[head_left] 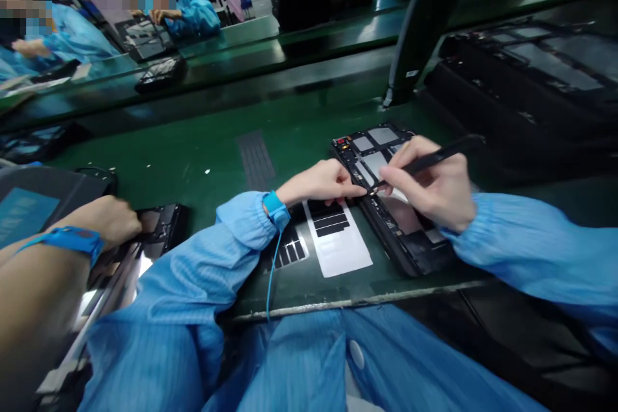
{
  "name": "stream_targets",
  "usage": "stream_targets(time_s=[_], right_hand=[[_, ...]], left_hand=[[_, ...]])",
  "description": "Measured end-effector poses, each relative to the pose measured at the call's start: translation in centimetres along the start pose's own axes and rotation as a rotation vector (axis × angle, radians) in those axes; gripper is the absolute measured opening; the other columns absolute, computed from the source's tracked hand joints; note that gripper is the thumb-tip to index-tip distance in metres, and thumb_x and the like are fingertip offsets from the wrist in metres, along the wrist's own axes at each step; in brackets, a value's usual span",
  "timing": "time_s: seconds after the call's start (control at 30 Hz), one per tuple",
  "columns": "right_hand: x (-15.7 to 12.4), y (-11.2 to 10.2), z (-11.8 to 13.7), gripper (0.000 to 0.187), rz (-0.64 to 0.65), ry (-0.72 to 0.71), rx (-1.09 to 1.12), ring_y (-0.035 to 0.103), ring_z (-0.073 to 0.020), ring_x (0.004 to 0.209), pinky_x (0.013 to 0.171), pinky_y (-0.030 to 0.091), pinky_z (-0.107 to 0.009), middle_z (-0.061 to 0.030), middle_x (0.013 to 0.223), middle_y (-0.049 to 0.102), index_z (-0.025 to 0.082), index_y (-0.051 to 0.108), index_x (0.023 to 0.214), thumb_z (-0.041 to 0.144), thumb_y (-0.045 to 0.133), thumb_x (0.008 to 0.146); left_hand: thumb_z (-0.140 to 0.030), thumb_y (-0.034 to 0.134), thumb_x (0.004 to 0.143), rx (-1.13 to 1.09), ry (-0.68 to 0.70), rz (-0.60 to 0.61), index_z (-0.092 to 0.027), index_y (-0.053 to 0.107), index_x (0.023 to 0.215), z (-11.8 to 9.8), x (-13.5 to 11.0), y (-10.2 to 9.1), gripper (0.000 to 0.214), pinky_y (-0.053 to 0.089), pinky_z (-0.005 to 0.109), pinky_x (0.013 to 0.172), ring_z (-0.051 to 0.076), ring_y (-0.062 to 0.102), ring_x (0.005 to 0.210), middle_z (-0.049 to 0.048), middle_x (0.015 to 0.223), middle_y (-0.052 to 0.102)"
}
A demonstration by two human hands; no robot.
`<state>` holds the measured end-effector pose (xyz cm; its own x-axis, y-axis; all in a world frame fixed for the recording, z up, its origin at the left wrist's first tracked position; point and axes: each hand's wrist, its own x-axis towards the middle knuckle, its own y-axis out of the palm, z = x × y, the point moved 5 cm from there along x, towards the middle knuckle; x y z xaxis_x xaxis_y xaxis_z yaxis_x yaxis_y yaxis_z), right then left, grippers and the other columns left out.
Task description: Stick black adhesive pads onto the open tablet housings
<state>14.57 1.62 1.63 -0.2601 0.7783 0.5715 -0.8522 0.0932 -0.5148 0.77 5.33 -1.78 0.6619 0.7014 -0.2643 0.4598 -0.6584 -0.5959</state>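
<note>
An opened black tablet [386, 206] with bare inner parts lies on the green bench in front of me. My left hand [321, 183], a blue strap on its wrist, pinches something small at the tablet's left edge. My right hand [432, 187] is closed round black tweezers [434, 158], whose tip meets the left fingertips over the tablet. A white sheet [338, 238] with black strips lies just left of the tablet, under my left wrist.
A co-worker's bare arm [58, 251] with a blue wrist strap rests on another dark device at the left. Stacked black trays [521, 71] stand at the right. A dark post [415, 32] rises behind the tablet. More people in blue sit across the conveyor.
</note>
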Motion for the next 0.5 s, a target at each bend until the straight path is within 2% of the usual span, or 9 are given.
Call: stream_targets(time_s=[0.03, 0.1, 0.2, 0.27, 0.37, 0.5], right_hand=[[0.6, 0.1, 0.2, 0.016, 0.029, 0.03, 0.015, 0.053, -0.0128, 0.057, 0.05, 0.041, -0.024, -0.0006, 0.063, 0.053, 0.017, 0.049, 0.065, 0.025, 0.059, 0.074], [1.8, 1.3, 0.8, 0.014, 0.173, 0.081, 0.071, 0.054, -0.0132, 0.058, 0.051, 0.042, -0.024, -0.0008, 0.065, 0.055, 0.016, 0.052, 0.069, 0.027, 0.06, 0.074], [3.0, 5.3, 2.0, 0.014, 0.461, 0.125, 0.223, 0.056, -0.0133, 0.06, 0.052, 0.043, -0.023, -0.0007, 0.066, 0.057, 0.016, 0.054, 0.072, 0.028, 0.06, 0.074], [3.3, 8.4, 2.5, 0.012, 0.584, 0.149, 0.301, 0.057, -0.013, 0.061, 0.054, 0.044, -0.023, -0.0008, 0.066, 0.058, 0.015, 0.053, 0.072, 0.027, 0.059, 0.074], [3.8, 12.2, 2.7, 0.011, 0.613, 0.163, 0.359, 0.058, -0.0124, 0.063, 0.058, 0.045, -0.022, -0.001, 0.068, 0.06, 0.015, 0.052, 0.071, 0.024, 0.057, 0.075], [4.4, 14.9, 2.4, 0.009, 0.557, 0.17, 0.455, 0.059, -0.0121, 0.062, 0.059, 0.045, -0.023, -0.0015, 0.07, 0.06, 0.014, 0.052, 0.073, 0.022, 0.056, 0.075]], left_hand=[[-0.041, 0.056, 0.072, 0.051, 0.006, 0.035, -0.012, 0.054, 0.057, 0.0, -0.5, -1.1, 0.033, 0.032, 0.017, 0.041, 0.006, 0.046, 0.041, 0.001, 0.052, 0.056], [-0.038, 0.06, 0.068, 0.176, -0.041, 0.087, -0.012, 0.058, 0.06, 0.7, -1.8, -3.8, 0.027, 0.032, 0.017, 0.044, 0.007, 0.046, 0.046, 0.0004, 0.053, 0.055], [-0.033, 0.065, 0.06, 0.366, -0.285, 0.125, -0.012, 0.061, 0.06, 3.4, -3.5, -7.0, 0.021, 0.03, 0.018, 0.045, 0.008, 0.042, 0.047, -0.0011, 0.051, 0.051], [-0.031, 0.069, 0.054, 0.433, -0.445, 0.159, -0.013, 0.061, 0.061, 5.4, -4.1, -7.9, 0.021, 0.03, 0.019, 0.046, 0.009, 0.042, 0.049, -0.0012, 0.052, 0.051], [-0.026, 0.07, 0.047, 0.438, -0.508, 0.205, -0.012, 0.06, 0.063, 7.4, -3.9, -7.7, 0.023, 0.033, 0.02, 0.048, 0.011, 0.044, 0.053, -0.0009, 0.055, 0.052], [-0.019, 0.066, 0.048, 0.393, -0.45, 0.257, -0.012, 0.061, 0.065, 7.9, -3.6, -7.4, 0.019, 0.035, 0.02, 0.051, 0.012, 0.046, 0.056, -0.0007, 0.056, 0.053]])
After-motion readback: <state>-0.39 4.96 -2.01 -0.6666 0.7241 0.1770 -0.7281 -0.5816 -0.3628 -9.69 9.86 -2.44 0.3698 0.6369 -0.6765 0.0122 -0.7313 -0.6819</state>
